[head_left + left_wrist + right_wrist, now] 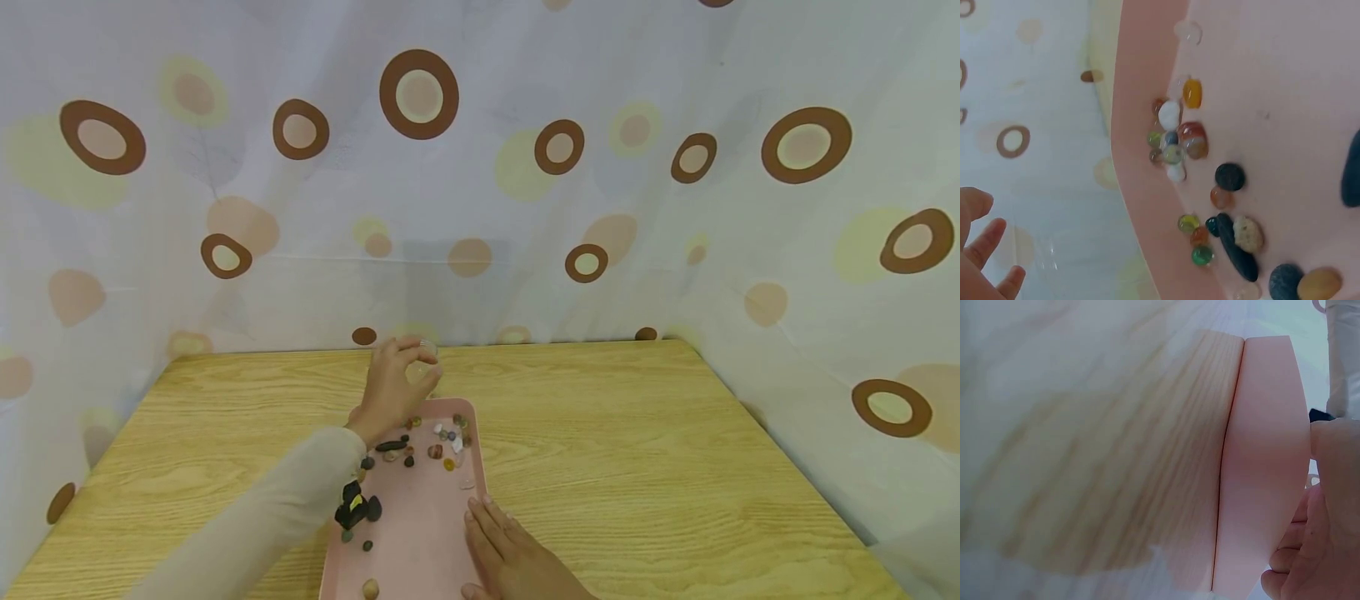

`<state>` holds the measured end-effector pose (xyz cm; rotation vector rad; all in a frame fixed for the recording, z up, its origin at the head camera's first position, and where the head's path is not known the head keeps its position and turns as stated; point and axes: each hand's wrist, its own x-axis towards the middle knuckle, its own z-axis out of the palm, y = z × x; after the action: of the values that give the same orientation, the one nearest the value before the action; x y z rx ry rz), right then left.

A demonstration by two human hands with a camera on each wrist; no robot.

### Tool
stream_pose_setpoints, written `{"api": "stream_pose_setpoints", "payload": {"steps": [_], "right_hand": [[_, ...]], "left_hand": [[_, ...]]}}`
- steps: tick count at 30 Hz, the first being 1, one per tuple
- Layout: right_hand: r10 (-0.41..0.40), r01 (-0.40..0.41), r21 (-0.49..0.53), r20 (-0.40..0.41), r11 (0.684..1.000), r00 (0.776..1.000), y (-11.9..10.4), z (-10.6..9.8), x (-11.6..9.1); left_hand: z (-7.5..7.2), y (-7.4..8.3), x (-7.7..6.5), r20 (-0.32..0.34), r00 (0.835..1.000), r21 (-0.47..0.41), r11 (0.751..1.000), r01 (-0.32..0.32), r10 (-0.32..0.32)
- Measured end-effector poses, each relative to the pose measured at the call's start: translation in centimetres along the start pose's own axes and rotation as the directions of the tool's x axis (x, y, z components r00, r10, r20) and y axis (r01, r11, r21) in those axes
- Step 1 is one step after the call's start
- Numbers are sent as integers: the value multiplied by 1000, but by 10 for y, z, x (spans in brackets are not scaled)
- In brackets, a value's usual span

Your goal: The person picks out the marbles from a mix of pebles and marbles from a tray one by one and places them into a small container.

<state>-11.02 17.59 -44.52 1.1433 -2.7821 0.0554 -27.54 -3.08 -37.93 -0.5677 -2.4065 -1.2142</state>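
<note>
My left hand [401, 379] is raised over the far end of a pink tray [420, 517]. Its thumb and finger curve close together beside something clear and shiny [428, 345], perhaps a cup. Whether they hold anything is unclear. In the left wrist view, three fingertips of that hand [985, 250] are spread apart, to the left of faint clear glints. My right hand [517, 558] rests on the tray's right edge with straight fingers. Inside lie several pebbles and glass beads, among them a yellow bead [449, 464], a reddish stone [435, 452] and a long dark stone [391, 446].
Black stones [352, 508] with a yellow piece gather along the tray's left wall, and a tan pebble [371, 589] lies near its front. The tray stands on a wooden table [637, 467]. A patterned curtain [480, 208] hangs behind and at both sides.
</note>
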Motion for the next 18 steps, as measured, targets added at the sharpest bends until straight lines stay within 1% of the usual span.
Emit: {"api": "stream_pose_setpoints", "payload": {"steps": [4, 7, 9, 11, 14, 16, 18], "right_hand": [[0, 0, 4, 4, 1000, 1000, 0, 0, 0], [4, -4, 10, 8, 1000, 1000, 0, 0, 0], [4, -4, 9, 5, 1000, 1000, 0, 0, 0], [4, -4, 10, 1, 1000, 1000, 0, 0, -1], [2, -2, 5, -6, 1000, 1000, -1, 0, -1], [0, 0, 1, -12, 1000, 1000, -1, 1, -1], [-2, 2, -6, -15, 1000, 1000, -1, 1, -1]], "left_hand": [[6, 7, -16, 45, 998, -33, 999, -39, 41], [10, 8, -28, 99, 993, -33, 998, -60, 63], [14, 5, -35, 130, 987, -8, 996, -91, 91], [19, 1, -41, 161, 979, 35, 991, -131, 123], [24, -6, -46, 196, 969, 95, 981, -169, 148], [27, -10, -47, 208, 966, 130, 975, -182, 153], [29, -12, -48, 217, 965, 145, 973, -178, 145]]}}
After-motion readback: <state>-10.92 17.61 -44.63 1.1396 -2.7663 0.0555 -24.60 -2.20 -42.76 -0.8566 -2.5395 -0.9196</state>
